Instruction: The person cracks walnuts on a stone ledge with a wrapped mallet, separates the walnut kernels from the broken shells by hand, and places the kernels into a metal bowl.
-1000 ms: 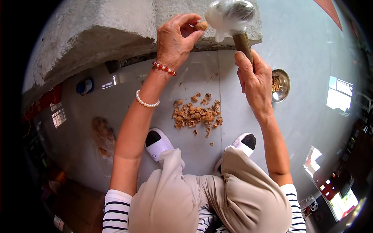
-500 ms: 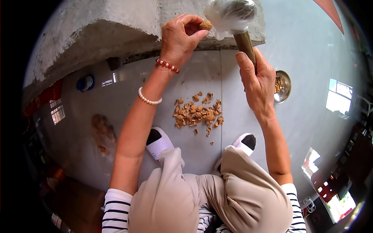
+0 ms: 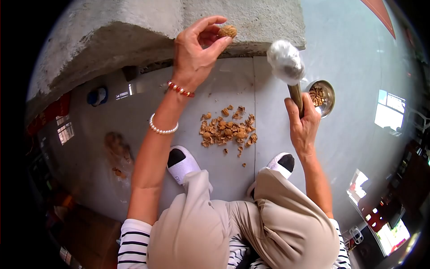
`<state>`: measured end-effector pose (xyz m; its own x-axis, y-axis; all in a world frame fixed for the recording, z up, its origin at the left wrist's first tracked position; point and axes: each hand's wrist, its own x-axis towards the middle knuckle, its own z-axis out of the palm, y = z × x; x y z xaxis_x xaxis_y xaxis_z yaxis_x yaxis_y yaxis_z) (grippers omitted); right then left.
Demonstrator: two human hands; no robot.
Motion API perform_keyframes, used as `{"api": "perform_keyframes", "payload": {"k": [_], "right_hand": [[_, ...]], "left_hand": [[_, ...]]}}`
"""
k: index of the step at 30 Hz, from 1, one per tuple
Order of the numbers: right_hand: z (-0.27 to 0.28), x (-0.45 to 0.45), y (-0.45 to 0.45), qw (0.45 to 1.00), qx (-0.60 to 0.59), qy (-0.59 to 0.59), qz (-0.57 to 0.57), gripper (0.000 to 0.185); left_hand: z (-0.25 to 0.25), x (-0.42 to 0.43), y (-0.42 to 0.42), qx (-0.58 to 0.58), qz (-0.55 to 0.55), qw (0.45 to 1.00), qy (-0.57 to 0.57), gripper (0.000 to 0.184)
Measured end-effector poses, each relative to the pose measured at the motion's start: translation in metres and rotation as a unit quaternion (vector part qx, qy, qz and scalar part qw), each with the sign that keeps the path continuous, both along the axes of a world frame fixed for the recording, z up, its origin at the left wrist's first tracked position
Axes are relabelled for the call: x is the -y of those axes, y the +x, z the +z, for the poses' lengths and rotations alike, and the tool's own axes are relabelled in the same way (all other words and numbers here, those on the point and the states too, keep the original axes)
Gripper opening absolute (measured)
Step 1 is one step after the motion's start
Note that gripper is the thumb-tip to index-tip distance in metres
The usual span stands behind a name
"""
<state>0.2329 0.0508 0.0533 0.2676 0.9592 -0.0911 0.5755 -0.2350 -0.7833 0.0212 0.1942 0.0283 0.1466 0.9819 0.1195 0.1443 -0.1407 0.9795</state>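
Observation:
My left hand point(image 3: 197, 51) is closed on a walnut point(image 3: 227, 31), pinched between thumb and fingers over the edge of a concrete slab point(image 3: 264, 22). Two beaded bracelets circle that wrist and forearm. My right hand point(image 3: 304, 123) grips the wooden handle of a hammer point(image 3: 294, 96). Clear plastic is wrapped round the hammer's head point(image 3: 285, 60), which is held up just in front of the slab's right corner. Partly behind the right hand, a metal bowl point(image 3: 330, 101) on the floor holds walnut kernels point(image 3: 316, 96).
Broken walnut shells point(image 3: 228, 131) lie heaped on the grey tiled floor between my slippered feet. A clear plastic bag point(image 3: 120, 154) with brown pieces in it is on the floor at the left. Near the slab's base stands a blue object point(image 3: 97, 96).
The hammer has come down and toward me, away from the slab, with my right hand. My left hand has shifted slightly left with the walnut, which now shows more fully.

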Motion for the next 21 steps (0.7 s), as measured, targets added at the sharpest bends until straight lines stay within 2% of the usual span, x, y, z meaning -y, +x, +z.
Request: {"api": "perform_keyframes", "payload": {"k": [3,5,9,13,15,16,18,19,21], "right_hand": [[-0.032,0.04,0.021,0.995,0.1,-0.015,-0.024,0.024],[-0.052,0.065,0.03,0.983,0.171,-0.047,-0.036,0.027],[-0.08,0.094,0.038,0.97,0.24,-0.027,-0.032,0.028],[-0.09,0.106,0.041,0.961,0.277,-0.004,-0.011,0.034],[-0.079,0.096,0.029,0.951,0.305,0.049,-0.023,0.036],[-0.07,0.092,0.02,0.961,0.268,0.054,-0.041,0.034],[-0.055,0.084,0.0,0.991,0.128,0.036,0.009,0.029],[-0.047,0.081,-0.012,0.999,-0.009,-0.03,0.038,0.023],[-0.039,0.073,-0.037,0.955,-0.25,-0.145,0.068,0.025]], "left_hand": [[0.017,0.033,-0.017,0.122,-0.066,0.979,-0.147,0.029],[0.013,0.06,-0.029,0.159,-0.099,0.95,-0.25,0.029],[-0.018,0.114,-0.045,0.259,-0.152,0.852,-0.429,0.035],[-0.027,0.156,-0.041,0.3,-0.149,0.785,-0.521,0.035],[-0.039,0.173,-0.042,0.289,-0.145,0.785,-0.528,0.035],[-0.039,0.176,-0.042,0.291,-0.14,0.783,-0.531,0.035],[-0.039,0.182,-0.039,0.296,-0.135,0.776,-0.54,0.035],[-0.039,0.183,-0.037,0.29,-0.133,0.779,-0.54,0.035],[-0.038,0.183,-0.031,0.277,-0.128,0.786,-0.538,0.034]]}}
